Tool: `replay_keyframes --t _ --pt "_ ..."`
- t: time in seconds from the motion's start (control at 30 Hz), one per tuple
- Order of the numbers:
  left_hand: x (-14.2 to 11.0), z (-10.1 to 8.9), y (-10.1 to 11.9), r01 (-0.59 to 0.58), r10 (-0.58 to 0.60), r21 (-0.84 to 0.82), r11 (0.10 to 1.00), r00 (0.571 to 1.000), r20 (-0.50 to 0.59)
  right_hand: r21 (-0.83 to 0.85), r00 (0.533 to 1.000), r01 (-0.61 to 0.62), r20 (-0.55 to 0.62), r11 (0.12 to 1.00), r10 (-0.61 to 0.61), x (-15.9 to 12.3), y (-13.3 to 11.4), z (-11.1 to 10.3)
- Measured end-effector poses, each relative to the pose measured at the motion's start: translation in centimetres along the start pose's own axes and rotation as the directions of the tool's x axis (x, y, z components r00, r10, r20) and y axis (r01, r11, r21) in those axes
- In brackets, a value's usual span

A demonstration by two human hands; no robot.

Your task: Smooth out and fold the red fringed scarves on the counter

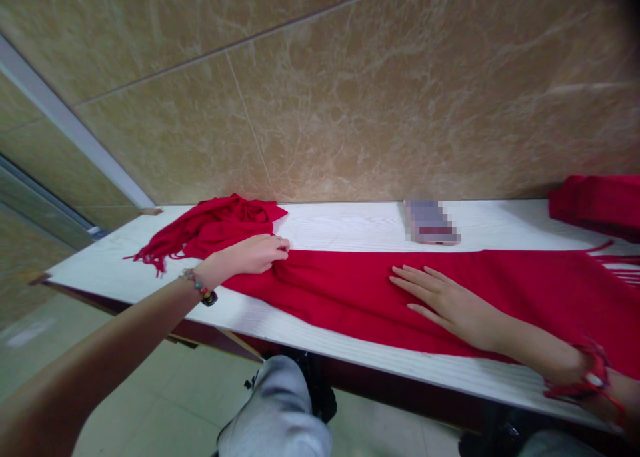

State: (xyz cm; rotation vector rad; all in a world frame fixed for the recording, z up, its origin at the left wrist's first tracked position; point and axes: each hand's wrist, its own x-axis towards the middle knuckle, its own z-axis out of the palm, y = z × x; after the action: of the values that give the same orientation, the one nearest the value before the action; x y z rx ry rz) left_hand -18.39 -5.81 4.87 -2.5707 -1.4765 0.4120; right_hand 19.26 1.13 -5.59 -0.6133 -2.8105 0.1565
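Observation:
A long red scarf (350, 290) lies along a white tabletop, spread flat on the right and bunched in a heap at its left end, with fringe at both ends. My left hand (260, 253) is closed on the scarf's far edge, beside the heap; its fingertips are partly hidden. Flat on the spread cloth rests my right hand (445, 303), palm down with the fingers stretched and apart. A few creases run through the cloth between the two hands.
A phone (425, 220) lies behind the scarf near the tiled wall (350, 110). More folded red cloth (597, 207) sits at the back right. The white table (325, 227) meets the wall; its front edge runs close to my grey-clad leg (277, 410).

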Motion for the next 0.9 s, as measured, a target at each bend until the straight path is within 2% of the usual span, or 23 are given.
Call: replay_keyframes --t 0.1,0.2,0.3,0.4,0.5,0.6,0.63,0.77,0.83,0.9 --pt "-1.7 0.4 -0.4 -0.051 0.050 0.030 0.998 0.998 0.037 0.013 1.000 0.013 -0.017 1.000 -0.013 0.0 0.0 0.0" --pt "-3.1 1.1 -0.8 -0.018 0.009 0.091 0.996 0.995 0.103 0.008 1.000 0.021 -0.009 1.000 -0.021 0.1 -0.1 0.0" --pt "-4.2 0.9 -1.8 0.059 -0.080 0.193 0.979 0.991 0.106 0.002 1.000 0.012 0.004 1.000 -0.012 0.1 -0.1 -0.1" --pt "-5.7 -0.5 -3.4 0.194 -0.215 0.269 0.943 0.975 0.048 0.005 1.000 0.000 0.005 1.000 0.000 0.1 -0.1 -0.1" --pt "-7.5 -1.7 -4.8 0.382 -0.376 0.350 0.855 0.922 -0.087 0.011 1.000 0.009 -0.001 1.000 -0.009 0.0 -0.1 -0.1" --pt "-9.2 -0.6 -5.3 0.507 -0.462 0.415 0.755 0.861 -0.212 0.009 1.000 0.004 0.001 1.000 -0.004 0.0 -0.1 -0.1" --pt "-9.6 0.4 -5.3 0.505 -0.466 0.422 0.753 0.862 -0.201 0.007 1.000 -0.001 0.003 1.000 0.001 0.0 -0.1 -0.2" --pt "-10.9 4.2 -5.3 0.422 -0.440 0.328 0.845 0.898 -0.022 -0.005 1.000 -0.015 0.017 1.000 0.015 0.0 -0.1 -0.2" --pt "-10.9 4.5 -4.9 0.453 -0.473 0.276 0.848 0.881 0.006 -0.008 1.000 -0.015 0.022 1.000 0.015 0.0 -0.2 -0.2" --pt "-10.0 3.2 -3.7 0.517 -0.536 0.271 0.812 0.844 -0.006 -0.002 1.000 -0.013 0.018 1.000 0.013 0.1 -0.2 -0.3"
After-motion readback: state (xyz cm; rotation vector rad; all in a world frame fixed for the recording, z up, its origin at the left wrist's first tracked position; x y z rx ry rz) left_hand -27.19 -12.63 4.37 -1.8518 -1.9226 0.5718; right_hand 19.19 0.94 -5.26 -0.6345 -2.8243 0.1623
